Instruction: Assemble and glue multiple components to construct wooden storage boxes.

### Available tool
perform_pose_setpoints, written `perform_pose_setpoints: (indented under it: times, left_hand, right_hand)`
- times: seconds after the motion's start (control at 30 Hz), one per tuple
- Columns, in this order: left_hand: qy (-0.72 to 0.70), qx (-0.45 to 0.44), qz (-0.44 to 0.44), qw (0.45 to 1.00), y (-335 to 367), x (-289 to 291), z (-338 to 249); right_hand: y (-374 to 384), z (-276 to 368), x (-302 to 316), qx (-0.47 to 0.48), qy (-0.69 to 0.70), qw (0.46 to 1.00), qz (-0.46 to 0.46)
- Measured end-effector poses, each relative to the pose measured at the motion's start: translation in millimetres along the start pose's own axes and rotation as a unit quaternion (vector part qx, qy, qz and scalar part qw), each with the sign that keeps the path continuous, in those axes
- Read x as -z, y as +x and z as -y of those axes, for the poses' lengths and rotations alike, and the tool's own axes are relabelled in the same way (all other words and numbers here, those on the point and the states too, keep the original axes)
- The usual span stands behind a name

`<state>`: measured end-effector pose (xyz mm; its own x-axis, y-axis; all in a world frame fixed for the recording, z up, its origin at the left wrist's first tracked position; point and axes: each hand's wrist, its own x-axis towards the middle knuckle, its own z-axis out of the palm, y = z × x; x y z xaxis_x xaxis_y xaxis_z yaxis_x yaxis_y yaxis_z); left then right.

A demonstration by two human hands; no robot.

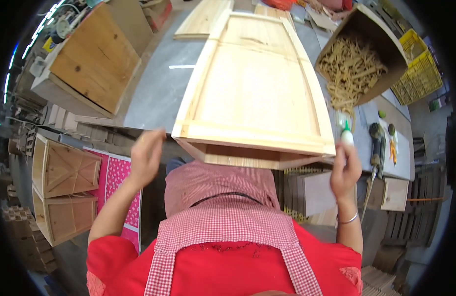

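Note:
A pale wooden box (265,93) with a raised frame around its panel lies on the grey worktable, its open side facing me. Beside its near left corner, my left hand (147,157) hovers with fingers loosely bent and nothing visible in them. My right hand (345,171), wearing a bracelet on the wrist, is at the near right corner, fingers slightly bent and apart. Whether it touches the box is unclear. Just beyond those fingers is a white glue bottle (347,137) with a green nozzle, its lower part hidden by the hand.
A cardboard box (395,54) spills wood shavings (353,66) at the right. Near it lie a power tool (376,143) and a yellow crate (418,74). Wooden boxes (70,172) are stacked at the left, below a larger brown-panelled one (97,59). Loose boards (200,19) lie farther back.

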<state>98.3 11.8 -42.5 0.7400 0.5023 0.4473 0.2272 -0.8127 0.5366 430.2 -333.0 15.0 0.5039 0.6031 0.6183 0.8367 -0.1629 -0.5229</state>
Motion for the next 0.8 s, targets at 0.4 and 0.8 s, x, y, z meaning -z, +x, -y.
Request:
perform_pose_setpoints:
  times: [0.4, 0.8]
  left_hand:
    - [-0.079, 0.276, 0.158, 0.945, 281.5, -73.0, -30.9]
    - [-0.139, 0.329, 0.142, 0.923, 290.7, -71.7, -39.8]
  right_hand:
    - [225.0, -80.2, -125.7, -0.067, 0.062, 0.983, 0.162]
    - [245.3, -61.1, -122.2, -0.222, 0.008, 0.938, 0.266]
